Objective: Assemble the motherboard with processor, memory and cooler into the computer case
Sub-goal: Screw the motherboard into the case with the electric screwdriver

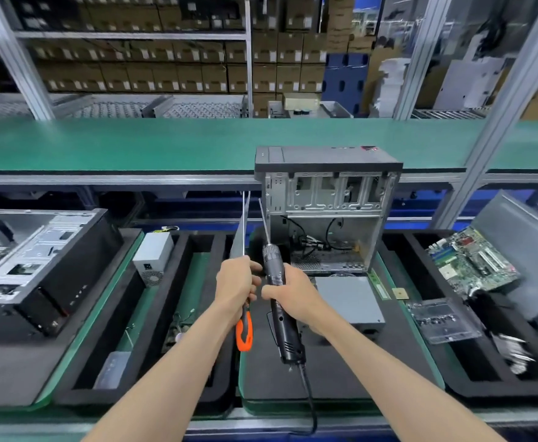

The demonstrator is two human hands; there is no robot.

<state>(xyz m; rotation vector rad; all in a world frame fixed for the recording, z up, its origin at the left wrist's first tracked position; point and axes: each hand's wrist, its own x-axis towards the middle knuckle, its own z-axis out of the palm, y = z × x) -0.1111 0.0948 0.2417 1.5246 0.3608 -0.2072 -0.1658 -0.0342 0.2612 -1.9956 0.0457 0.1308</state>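
An open computer case [325,199] stands upright at the centre on a black foam tray, loose cables in its bottom. My left hand [234,282] grips an orange-handled screwdriver [243,333] with its long shaft pointing up. Right beside it, my right hand [293,296] grips a black electric screwdriver [282,317], bit upward, its cord hanging toward me. Both hands are in front of the case, not touching it. A green motherboard [471,263] lies tilted on the right tray. A memory stick [378,285] lies by a grey metal box [350,298].
A second case [41,269] lies on its side at the left. A power supply [153,258] stands in the tray between. A clear plastic bag [443,320] and cooler parts [513,349] lie at the right. A green conveyor [165,141] runs behind, and shelves of boxes beyond it.
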